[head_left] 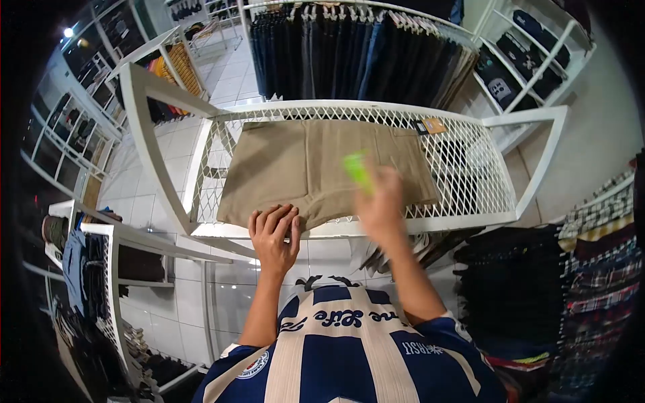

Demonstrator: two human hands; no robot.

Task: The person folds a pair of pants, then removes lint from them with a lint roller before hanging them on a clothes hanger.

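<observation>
A pair of khaki shorts [269,158] lies spread flat on a white mesh rack [497,178], with tags [430,126] at its upper right corner. My left hand [274,228] rests on the near edge of the shorts, close to the crotch seam, fingers stretched out and holding nothing. Over the right half of the cloth, my right hand [381,205] is closed around a bright green handheld object [358,169]. Motion smears both, so I cannot tell what kind of tool it is.
Behind the rack hangs a long row of dark trousers [336,57]. Shelves with folded clothes [517,64] stand at the back right, and stacked checked shirts [598,262] at the right. Another white rack [107,235] is to the left. White uprights rise at both rack ends.
</observation>
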